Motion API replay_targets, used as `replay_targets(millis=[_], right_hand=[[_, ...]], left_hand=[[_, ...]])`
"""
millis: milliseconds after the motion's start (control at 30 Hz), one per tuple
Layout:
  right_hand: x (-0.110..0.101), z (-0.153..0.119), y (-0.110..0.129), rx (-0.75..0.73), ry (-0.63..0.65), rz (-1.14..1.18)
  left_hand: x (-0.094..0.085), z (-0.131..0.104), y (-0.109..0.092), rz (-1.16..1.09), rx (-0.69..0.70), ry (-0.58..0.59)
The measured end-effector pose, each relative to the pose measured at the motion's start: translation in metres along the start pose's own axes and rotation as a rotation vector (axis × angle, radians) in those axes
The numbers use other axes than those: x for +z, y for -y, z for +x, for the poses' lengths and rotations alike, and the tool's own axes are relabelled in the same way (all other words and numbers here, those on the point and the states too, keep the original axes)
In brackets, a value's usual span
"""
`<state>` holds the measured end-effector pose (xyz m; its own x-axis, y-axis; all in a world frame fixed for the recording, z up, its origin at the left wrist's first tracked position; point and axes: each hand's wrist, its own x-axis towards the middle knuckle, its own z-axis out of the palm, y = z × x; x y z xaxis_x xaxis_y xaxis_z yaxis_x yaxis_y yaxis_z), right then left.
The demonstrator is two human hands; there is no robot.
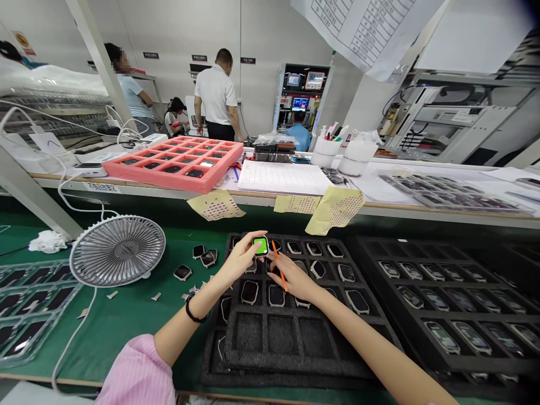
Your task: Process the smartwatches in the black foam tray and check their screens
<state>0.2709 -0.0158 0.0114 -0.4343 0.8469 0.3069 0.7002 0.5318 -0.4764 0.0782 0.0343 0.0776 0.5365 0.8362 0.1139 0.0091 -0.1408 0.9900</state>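
Hands meet over the far rows of the black foam tray (295,337): left hand (240,261) pinches a lit watch body (260,246), right hand (295,279) closed on an orange stick (279,273).

Going left to right: desk fan (117,257) and loose watch bodies (205,256) lie on the green worktop (126,315) beside my left wrist. I judge the watch light, rigid, its glass slick and easy to mark, so my fingertips (253,239) stay on its side edges, green screen up. It hangs just above the tray's far row. The stick's tip points at it, near the glass. Open pockets near me give room; the raised shelf edge (379,211) beyond and another filled tray (455,304) on the right hem me in.
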Motion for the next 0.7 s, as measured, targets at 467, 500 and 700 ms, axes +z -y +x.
replay_targets(millis=[467,500,700], right_hand=[[-0.002,0.000,0.004,0.013,-0.020,0.025],[-0.002,0.000,0.004,0.026,-0.050,0.052],[-0.014,-0.001,0.009,0.221,-0.348,0.682]], left_hand=[[0.003,-0.002,-0.004,0.053,0.035,-0.041],[0.004,-0.002,-0.004,0.078,0.059,-0.063],[0.012,-0.006,-0.005,0.201,0.133,-0.142]])
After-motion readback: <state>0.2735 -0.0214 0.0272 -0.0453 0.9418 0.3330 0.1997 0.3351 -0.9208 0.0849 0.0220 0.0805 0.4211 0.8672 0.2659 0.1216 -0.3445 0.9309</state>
